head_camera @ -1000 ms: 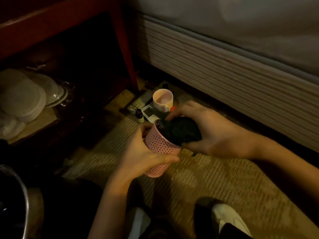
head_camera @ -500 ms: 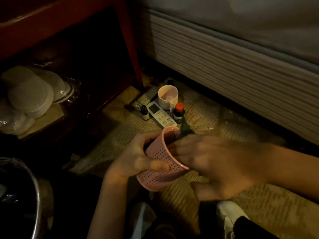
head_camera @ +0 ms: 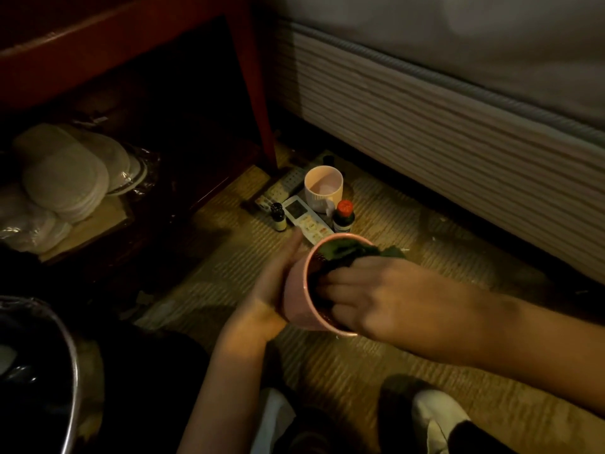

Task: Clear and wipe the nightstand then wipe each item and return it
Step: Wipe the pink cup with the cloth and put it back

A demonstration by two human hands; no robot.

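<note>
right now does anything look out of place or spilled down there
Nothing spilled. The odd part is that nightstand items sit on the carpet by the bed: a mug, two remotes, two small bottles. The left hand holds a tilted pink cup while the right hand presses a dark cloth inside.

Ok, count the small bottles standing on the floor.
2. A black-capped bottle stands left of the white remote; a red-capped bottle stands to its right, by the white mug. Others may hide behind.
</note>
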